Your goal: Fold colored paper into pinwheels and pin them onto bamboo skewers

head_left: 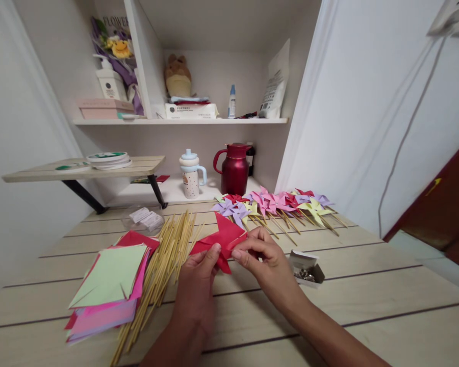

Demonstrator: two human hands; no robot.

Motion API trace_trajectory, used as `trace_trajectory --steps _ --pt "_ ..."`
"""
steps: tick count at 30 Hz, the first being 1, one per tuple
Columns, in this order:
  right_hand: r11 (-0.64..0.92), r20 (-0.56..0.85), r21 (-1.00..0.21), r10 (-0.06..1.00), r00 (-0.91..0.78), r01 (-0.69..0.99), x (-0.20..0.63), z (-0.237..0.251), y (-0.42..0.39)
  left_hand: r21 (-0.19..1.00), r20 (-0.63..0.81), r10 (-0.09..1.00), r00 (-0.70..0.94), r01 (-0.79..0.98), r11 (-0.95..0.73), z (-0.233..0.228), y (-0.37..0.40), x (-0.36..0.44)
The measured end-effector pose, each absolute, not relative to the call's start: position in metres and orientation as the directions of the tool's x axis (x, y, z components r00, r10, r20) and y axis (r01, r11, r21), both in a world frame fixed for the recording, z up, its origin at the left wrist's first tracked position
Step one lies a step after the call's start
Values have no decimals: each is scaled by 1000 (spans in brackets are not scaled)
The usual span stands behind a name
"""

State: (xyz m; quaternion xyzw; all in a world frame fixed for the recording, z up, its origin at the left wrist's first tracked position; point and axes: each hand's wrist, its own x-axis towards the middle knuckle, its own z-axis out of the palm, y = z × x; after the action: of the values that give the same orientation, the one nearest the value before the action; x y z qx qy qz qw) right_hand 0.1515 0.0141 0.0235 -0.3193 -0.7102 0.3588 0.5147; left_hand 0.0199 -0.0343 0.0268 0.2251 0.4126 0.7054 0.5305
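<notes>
A red paper pinwheel is held up over the middle of the table, its blades folded toward the centre. My left hand grips it from the lower left, thumb pressed on the paper near the middle. On the right side, my right hand pinches the pinwheel's edge between thumb and fingers. Whether a pin sits at its centre is hidden by my fingers. Just left of my left hand lies a spread bundle of thin wooden sticks. A small open box of metal pins stands right of my right hand.
Cut coloured paper sheets are stacked at the left. Finished pinwheels on sticks lie in a heap at the back right. Behind stand a red thermos jug, a spotted cup, a clear dish and a small raised shelf.
</notes>
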Motion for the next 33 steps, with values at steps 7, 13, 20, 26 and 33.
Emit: trace_trajectory --steps 7,13,20,26,33 --pt "549 499 -823 822 -276 144 151 26 14 817 -113 940 -323 -569 -98 26 -34 20" --pt "552 498 -816 823 -273 175 149 26 16 818 -123 940 -317 -569 -85 24 -34 21" --pt "547 497 -816 828 -260 185 149 26 17 823 -109 948 -299 -562 -82 23 -34 22" --pt "545 499 -817 832 -240 190 148 24 17 838 -133 938 -320 -542 -66 23 -34 23" --pt "530 505 -813 848 -161 239 152 26 21 894 -156 906 -394 -446 -40 26 -34 18"
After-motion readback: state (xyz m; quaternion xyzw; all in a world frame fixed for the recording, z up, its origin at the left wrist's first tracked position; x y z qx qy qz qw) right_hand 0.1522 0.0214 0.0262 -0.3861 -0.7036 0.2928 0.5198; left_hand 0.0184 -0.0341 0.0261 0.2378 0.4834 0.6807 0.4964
